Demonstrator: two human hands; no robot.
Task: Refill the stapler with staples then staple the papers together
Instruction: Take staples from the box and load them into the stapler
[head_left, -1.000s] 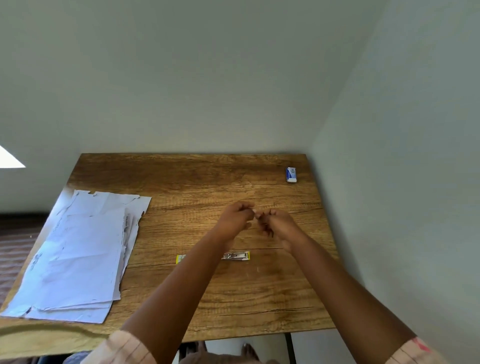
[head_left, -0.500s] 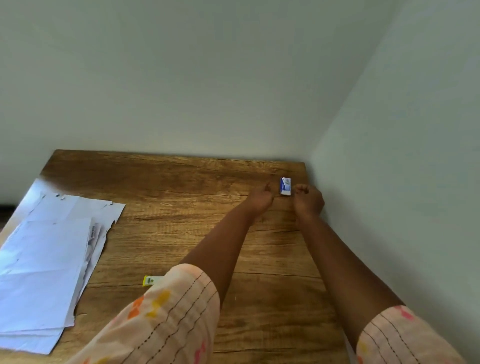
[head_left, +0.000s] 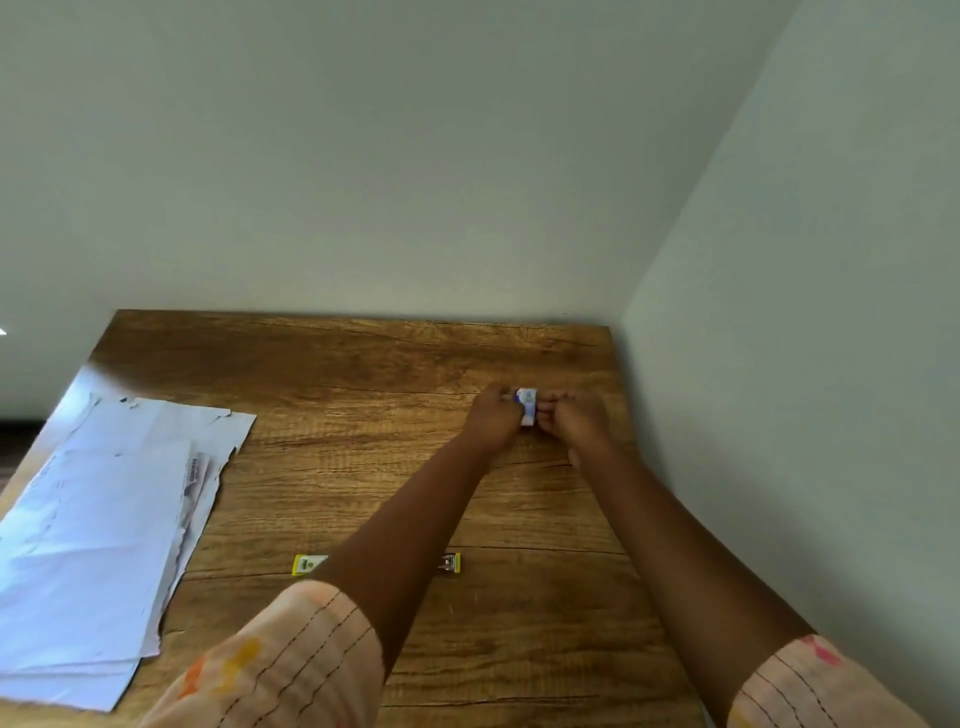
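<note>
Gripping staple box (head_left: 527, 406) between left hand (head_left: 493, 422), right hand (head_left: 574, 423) fingers closed; label unreadable.

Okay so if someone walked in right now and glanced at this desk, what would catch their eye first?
First, the left hand and right hand meeting over a small white and blue box at the far right of the wooden table, near the wall corner. Next, the untidy stack of white papers on the left edge. Then the yellow stapler near the front, mostly hidden under the left forearm.
</note>
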